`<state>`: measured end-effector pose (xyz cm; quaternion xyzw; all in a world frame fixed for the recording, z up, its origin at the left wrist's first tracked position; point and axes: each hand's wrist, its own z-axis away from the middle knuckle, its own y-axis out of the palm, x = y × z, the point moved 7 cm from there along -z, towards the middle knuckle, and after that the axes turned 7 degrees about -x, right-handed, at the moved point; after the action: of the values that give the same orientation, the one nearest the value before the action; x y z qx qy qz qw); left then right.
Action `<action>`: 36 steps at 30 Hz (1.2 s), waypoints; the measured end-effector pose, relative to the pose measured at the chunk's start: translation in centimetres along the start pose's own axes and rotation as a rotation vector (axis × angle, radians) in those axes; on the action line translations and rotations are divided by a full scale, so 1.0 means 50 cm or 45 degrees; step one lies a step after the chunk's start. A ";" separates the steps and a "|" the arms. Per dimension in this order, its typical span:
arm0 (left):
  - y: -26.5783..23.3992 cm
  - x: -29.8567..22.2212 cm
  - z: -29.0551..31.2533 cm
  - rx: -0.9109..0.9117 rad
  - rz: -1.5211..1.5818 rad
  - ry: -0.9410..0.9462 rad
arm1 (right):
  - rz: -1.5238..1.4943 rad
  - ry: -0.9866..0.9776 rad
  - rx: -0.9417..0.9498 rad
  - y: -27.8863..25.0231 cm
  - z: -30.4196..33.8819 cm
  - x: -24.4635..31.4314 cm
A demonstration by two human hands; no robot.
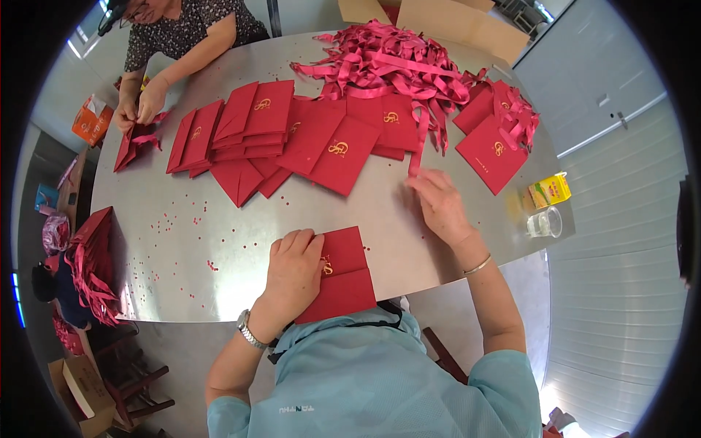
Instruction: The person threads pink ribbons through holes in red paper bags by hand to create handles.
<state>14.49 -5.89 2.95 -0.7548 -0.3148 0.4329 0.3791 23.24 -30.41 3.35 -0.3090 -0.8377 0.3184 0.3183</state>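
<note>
A flat red paper bag (343, 277) with a gold emblem lies at the table's near edge, against my body. My left hand (294, 270) rests over its left side and grips it there, covering part of the emblem. Further right, my right hand (442, 204) pinches the lower end of a red ribbon (418, 142). That ribbon trails down from a large tangled heap of ribbons (394, 58) at the back of the table.
Overlapping stacks of red bags (332, 150) cross the table's middle. More bags with ribbons (496, 150) lie at right, near a yellow carton (549, 191) and a clear cup (545, 223). Small red dots dot the metal tabletop (241, 281). A co-worker's hands (142, 106) handle a bag at far left.
</note>
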 end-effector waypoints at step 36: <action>0.042 0.071 0.007 0.348 0.518 -0.534 | -0.617 0.661 0.133 0.134 0.084 0.239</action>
<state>16.02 -4.00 -0.40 -0.6387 -0.1676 0.6843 0.3093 15.05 -19.16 -0.03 -0.1553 -0.7606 0.1869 0.6021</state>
